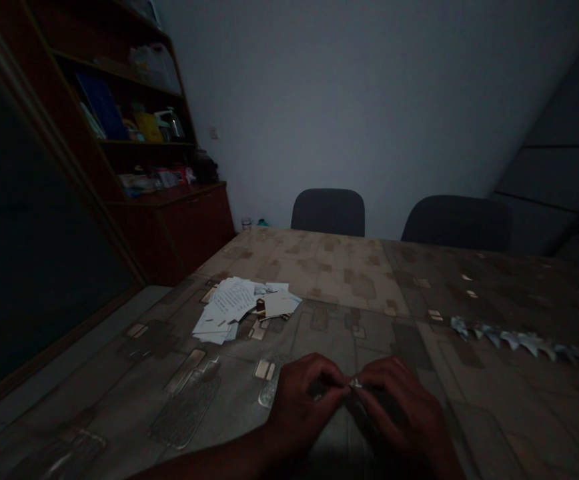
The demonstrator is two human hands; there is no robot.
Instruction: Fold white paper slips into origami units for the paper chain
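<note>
Left hand (312,397) and right hand (407,400) are both pinching this tiny pale scrap (355,383) over the table's (314,267) 6 o'clock side, with messy papers (232,300) around 10 from there and some spiky strip (524,341) near 2:30.

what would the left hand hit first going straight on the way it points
The left hand would likely first meet the bare right hand, just past the small pale piece between them; depth is unclear.

White sheet (233,301), printed lines (230,297), too small to read
</note>
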